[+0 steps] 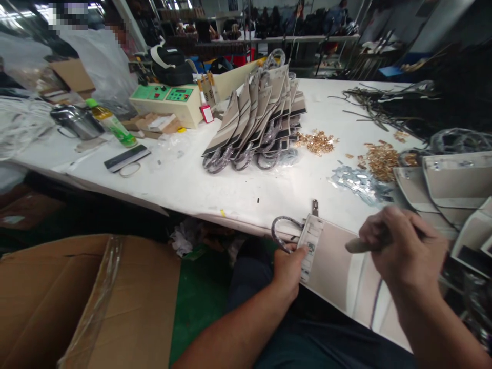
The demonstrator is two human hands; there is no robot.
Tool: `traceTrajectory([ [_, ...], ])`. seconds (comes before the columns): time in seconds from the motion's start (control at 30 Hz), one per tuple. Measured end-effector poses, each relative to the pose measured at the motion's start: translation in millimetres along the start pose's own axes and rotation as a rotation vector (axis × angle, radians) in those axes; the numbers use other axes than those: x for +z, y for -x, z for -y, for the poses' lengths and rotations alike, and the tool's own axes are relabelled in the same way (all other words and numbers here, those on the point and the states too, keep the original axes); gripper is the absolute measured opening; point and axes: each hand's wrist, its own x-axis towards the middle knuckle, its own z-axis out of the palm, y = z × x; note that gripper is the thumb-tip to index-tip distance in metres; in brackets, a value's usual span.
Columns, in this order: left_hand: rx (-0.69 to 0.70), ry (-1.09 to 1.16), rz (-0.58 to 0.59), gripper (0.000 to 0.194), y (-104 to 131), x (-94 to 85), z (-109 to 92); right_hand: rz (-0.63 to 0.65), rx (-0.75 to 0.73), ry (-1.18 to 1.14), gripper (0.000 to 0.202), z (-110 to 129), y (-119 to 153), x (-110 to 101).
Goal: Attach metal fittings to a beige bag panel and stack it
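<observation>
Shelves and racks of dark goods fill the dim background along the top of the frame, behind a long white desk that crosses the middle. At the lower center right lies the beige panel, slanting over the near edge of the desk and the person's lap, with a pale band and dark line across it. Its dark looped handle curls out at the left end, and a small metal clip sits at its upper corner. The left hand grips that left end, thumb on top beside the metal fittings. The right hand is raised over the panel, closed around a blurred grey-brown object whose rounded tip points left. Beyond, at center right, lie heaps of gold-colored hardware and silvery plates. A stack of similar panels leans at upper center, with more panels at the right edge. A cardboard box fills the lower left.
</observation>
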Motion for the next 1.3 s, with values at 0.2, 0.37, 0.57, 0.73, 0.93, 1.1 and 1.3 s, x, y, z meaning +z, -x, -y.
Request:
traceTrajectory([
  [0.2, 0.016, -0.043, -0.004, 0.035, -3, 0.8, 3, -0.112, 0.249, -0.449, 0.034, -26, 18, 22],
  [0.37, 0.034, -0.060, -0.019, 0.036, -1, 1.5, 3, -0.183, 0.292, -0.504, 0.030, -42, 18, 26],
  [0.57, 0.024, -0.072, -0.028, 0.037, 0, 5.9, 0, -0.060, 0.135, -0.382, 0.036, -44, 30, 34],
  [0.73, 0.040, -0.087, -0.029, 0.031, 4, 8.2, -5, 0.386, -0.010, 0.081, 0.048, -34, 32, 46],
  [0.93, 0.063, -0.068, -0.037, 0.024, 7, 8.3, -7, 0.501, 0.124, 0.137, 0.052, -17, 10, 61],
  [1.1, 0.105, -0.040, -0.037, 0.024, 6, 7.1, -2, 0.638, 0.096, 0.207, 0.050, -21, 13, 71],
  [1.3, 0.106, -0.039, -0.038, 0.022, 8, 7.3, -5, 0.678, 0.023, 0.248, 0.053, -26, 17, 64],
])
